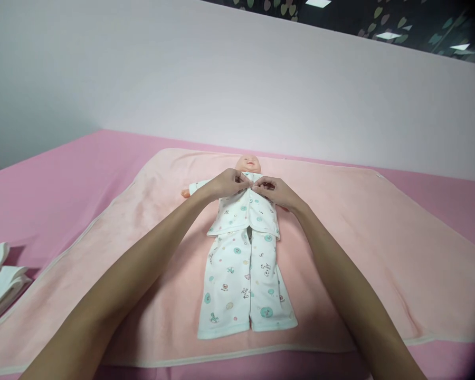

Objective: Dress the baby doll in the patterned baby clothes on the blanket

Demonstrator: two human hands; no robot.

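A baby doll lies on its back, dressed in a white printed top and matching trousers. At the upper chest, my left hand pinches one front edge of the top. My right hand pinches the opposite edge, with its fingertips almost touching those of the left. Below the hands the front edges of the top meet along the middle. The fastener between my fingertips is too small to make out. One doll hand shows at the left; the other arm is mostly hidden behind my right hand.
A peach blanket is spread under the doll on a pink surface. Folded white cloths lie at the left edge. A pale wall rises behind, with a dark heart-patterned strip above it.
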